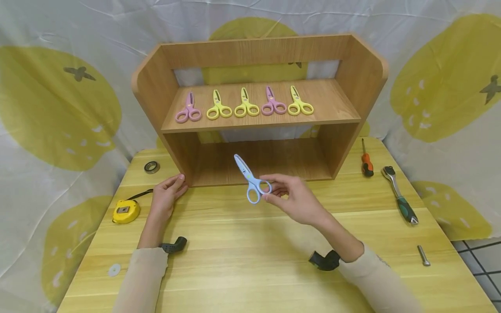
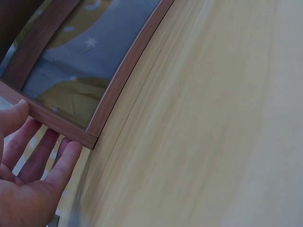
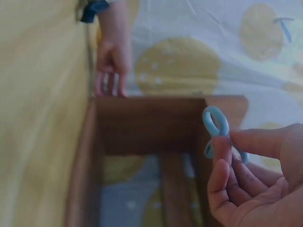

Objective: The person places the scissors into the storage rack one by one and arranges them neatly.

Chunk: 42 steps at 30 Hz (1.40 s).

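Note:
In the head view, my right hand (image 1: 293, 195) pinches one handle loop of a pair of light blue scissors (image 1: 253, 184). They are held up in front of the wooden shelf (image 1: 258, 126), blades toward the upper left. A blue loop of these scissors (image 3: 216, 120) shows between thumb and fingers in the right wrist view. My left hand (image 1: 166, 194) touches the shelf's lower left front corner, fingers fairly straight against the outer side; the left wrist view shows this hand (image 2: 33, 175) at the panel (image 2: 57, 124). Purple scissors (image 1: 189, 108) and yellow scissors (image 1: 217, 106) lie in a row on the upper board.
On the left of the table (image 1: 235, 261) are a black ring (image 1: 151, 167), a yellow tape measure (image 1: 126, 211) and a white disc (image 1: 114, 270). A screwdriver (image 1: 366, 163), a ratchet wrench (image 1: 401, 195) and a bolt (image 1: 422, 255) lie on the right.

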Tool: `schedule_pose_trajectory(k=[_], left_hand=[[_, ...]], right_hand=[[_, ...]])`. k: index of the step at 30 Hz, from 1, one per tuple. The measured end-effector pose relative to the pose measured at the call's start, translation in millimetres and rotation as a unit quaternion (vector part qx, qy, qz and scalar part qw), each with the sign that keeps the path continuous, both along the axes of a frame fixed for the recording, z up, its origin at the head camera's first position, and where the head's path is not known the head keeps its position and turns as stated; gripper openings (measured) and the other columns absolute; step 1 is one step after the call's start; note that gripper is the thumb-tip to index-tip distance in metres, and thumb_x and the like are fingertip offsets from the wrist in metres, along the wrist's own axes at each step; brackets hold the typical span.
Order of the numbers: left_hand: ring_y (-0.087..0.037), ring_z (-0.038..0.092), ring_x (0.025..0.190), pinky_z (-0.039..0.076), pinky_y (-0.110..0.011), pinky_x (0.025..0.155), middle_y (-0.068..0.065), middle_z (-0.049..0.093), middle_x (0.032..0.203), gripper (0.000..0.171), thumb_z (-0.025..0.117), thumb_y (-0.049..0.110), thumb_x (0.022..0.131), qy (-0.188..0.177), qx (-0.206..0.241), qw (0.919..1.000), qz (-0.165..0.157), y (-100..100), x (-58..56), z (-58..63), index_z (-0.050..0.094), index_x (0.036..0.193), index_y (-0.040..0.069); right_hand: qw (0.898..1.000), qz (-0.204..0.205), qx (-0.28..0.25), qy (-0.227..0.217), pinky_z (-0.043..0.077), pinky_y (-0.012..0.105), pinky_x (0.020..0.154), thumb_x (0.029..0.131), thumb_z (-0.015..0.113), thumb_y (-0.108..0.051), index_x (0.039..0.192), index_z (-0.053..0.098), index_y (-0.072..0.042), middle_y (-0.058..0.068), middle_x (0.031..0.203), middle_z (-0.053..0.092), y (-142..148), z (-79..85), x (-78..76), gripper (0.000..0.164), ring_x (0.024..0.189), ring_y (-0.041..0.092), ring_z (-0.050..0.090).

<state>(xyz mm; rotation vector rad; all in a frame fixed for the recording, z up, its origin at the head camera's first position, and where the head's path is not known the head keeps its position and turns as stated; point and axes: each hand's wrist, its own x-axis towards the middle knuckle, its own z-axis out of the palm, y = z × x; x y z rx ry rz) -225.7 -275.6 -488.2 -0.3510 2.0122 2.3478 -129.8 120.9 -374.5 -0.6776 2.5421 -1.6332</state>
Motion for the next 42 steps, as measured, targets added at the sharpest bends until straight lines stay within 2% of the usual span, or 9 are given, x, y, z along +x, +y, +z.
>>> schedule_pose_trajectory(k=[5, 8, 13, 17, 20, 24, 29, 37, 42], left_hand=[[-0.007, 0.072, 0.102, 0.057, -0.029, 0.104, 0.006, 0.066, 0.114, 0.038, 0.074, 0.025, 0.096, 0.004, 0.004, 1.0000, 0.001, -1, 0.0, -0.7, 0.071, 0.129, 0.005], [-0.007, 0.072, 0.102, 0.057, -0.029, 0.104, 0.007, 0.066, 0.114, 0.039, 0.074, 0.025, 0.096, 0.004, 0.004, 1.0000, 0.000, -2, 0.0, -1.0, 0.071, 0.129, 0.005], [-0.006, 0.072, 0.102, 0.057, -0.029, 0.103, 0.007, 0.066, 0.114, 0.039, 0.073, 0.025, 0.096, 0.004, 0.004, 1.0000, 0.002, -2, 0.3, -0.8, 0.071, 0.130, 0.005], [-0.006, 0.072, 0.103, 0.058, -0.029, 0.102, 0.006, 0.066, 0.115, 0.038, 0.074, 0.025, 0.096, 0.004, 0.005, 1.0000, 0.005, -2, 0.7, -0.3, 0.071, 0.129, 0.005], [-0.006, 0.072, 0.103, 0.057, -0.028, 0.102, 0.007, 0.066, 0.115, 0.039, 0.073, 0.025, 0.096, 0.003, 0.006, 1.0000, 0.003, -2, 0.9, -0.1, 0.070, 0.130, 0.005], [-0.008, 0.073, 0.102, 0.058, -0.029, 0.101, 0.006, 0.067, 0.113, 0.040, 0.073, 0.025, 0.097, 0.007, 0.008, 0.9999, -0.001, -3, 1.0, 0.1, 0.070, 0.131, 0.005], [-0.009, 0.073, 0.102, 0.059, -0.031, 0.101, 0.006, 0.068, 0.112, 0.037, 0.072, 0.024, 0.097, 0.010, 0.012, 0.9999, -0.003, -2, 1.0, -0.7, 0.071, 0.128, 0.005], [-0.010, 0.073, 0.103, 0.059, -0.032, 0.101, 0.002, 0.068, 0.115, 0.041, 0.073, 0.025, 0.097, 0.007, 0.011, 0.9999, -0.001, 1, 1.2, -2.2, 0.069, 0.130, 0.002], [-0.010, 0.073, 0.102, 0.059, -0.032, 0.102, 0.001, 0.067, 0.114, 0.043, 0.072, 0.026, 0.097, 0.008, 0.009, 0.9999, -0.001, 1, 1.1, -2.3, 0.068, 0.132, 0.001]], right_hand=[[0.999, -0.038, -0.024, 0.020, 0.066, 0.026, 0.081, 0.092, 0.078, -0.007, 0.134, 0.067, -0.008, 0.011, 0.101, 0.077, 31, 35.9, -3.0, 0.043, 0.088, 0.020, 0.073], [0.997, -0.062, -0.038, 0.030, 0.065, 0.024, 0.075, 0.093, 0.077, -0.006, 0.134, 0.068, -0.008, 0.013, 0.100, 0.076, 49, 53.5, -7.6, 0.042, 0.085, 0.019, 0.073], [0.992, -0.092, -0.063, 0.052, 0.062, 0.018, 0.070, 0.095, 0.074, -0.005, 0.136, 0.065, -0.004, 0.005, 0.096, 0.075, 78, 77.1, -17.6, 0.042, 0.083, 0.011, 0.072], [0.988, -0.117, -0.088, 0.048, 0.063, 0.015, 0.077, 0.096, 0.072, -0.004, 0.138, 0.063, -0.001, -0.002, 0.096, 0.075, 97, 92.5, -28.0, 0.043, 0.085, 0.010, 0.072], [0.985, -0.146, -0.077, 0.039, 0.062, 0.015, 0.073, 0.097, 0.072, -0.007, 0.138, 0.063, -0.002, -0.004, 0.096, 0.075, 108, 101.3, -37.8, 0.042, 0.083, 0.009, 0.071], [0.982, -0.179, -0.045, 0.039, 0.059, 0.015, 0.064, 0.098, 0.072, -0.012, 0.139, 0.061, -0.002, -0.006, 0.094, 0.074, 119, 109.3, -53.8, 0.044, 0.077, 0.007, 0.069], [0.977, -0.210, -0.018, 0.028, 0.058, 0.014, 0.062, 0.099, 0.070, -0.017, 0.143, 0.057, -0.001, -0.006, 0.095, 0.073, 126, 111.7, -73.8, 0.048, 0.077, 0.005, 0.068], [0.970, -0.244, -0.012, -0.007, 0.054, 0.016, 0.052, 0.100, 0.069, -0.016, 0.144, 0.056, -0.001, -0.007, 0.091, 0.070, 130, 111.8, -96.8, 0.049, 0.071, 0.005, 0.065], [0.966, -0.253, 0.055, 0.001, 0.053, 0.018, 0.048, 0.101, 0.067, -0.020, 0.145, 0.057, -0.003, -0.006, 0.095, 0.067, 133, 112.4, -103.8, 0.048, 0.065, 0.002, 0.062]])
